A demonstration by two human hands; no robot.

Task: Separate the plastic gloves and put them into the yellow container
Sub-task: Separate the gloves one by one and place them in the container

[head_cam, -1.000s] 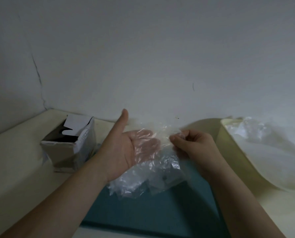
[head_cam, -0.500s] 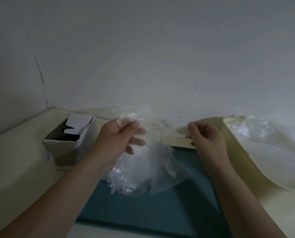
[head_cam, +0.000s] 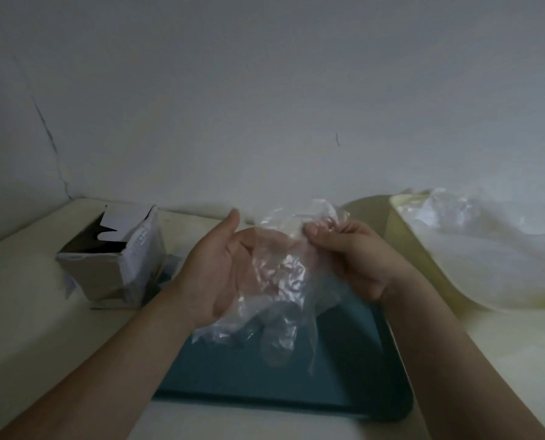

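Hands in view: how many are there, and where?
2. The left hand lies open against the clear plastic gloves, above the teal tray; the right hand pinches their top edge, near the yellow container. No other shows.

An open cardboard box stands at left on the cream counter; a teal tray lies just beside it; a cracked grey wall rises behind.

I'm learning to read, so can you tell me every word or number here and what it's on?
On the white side of the cardboard box: some grey print, too blurred to read.
On the plastic gloves, teal tray and yellow container: no writing shows.
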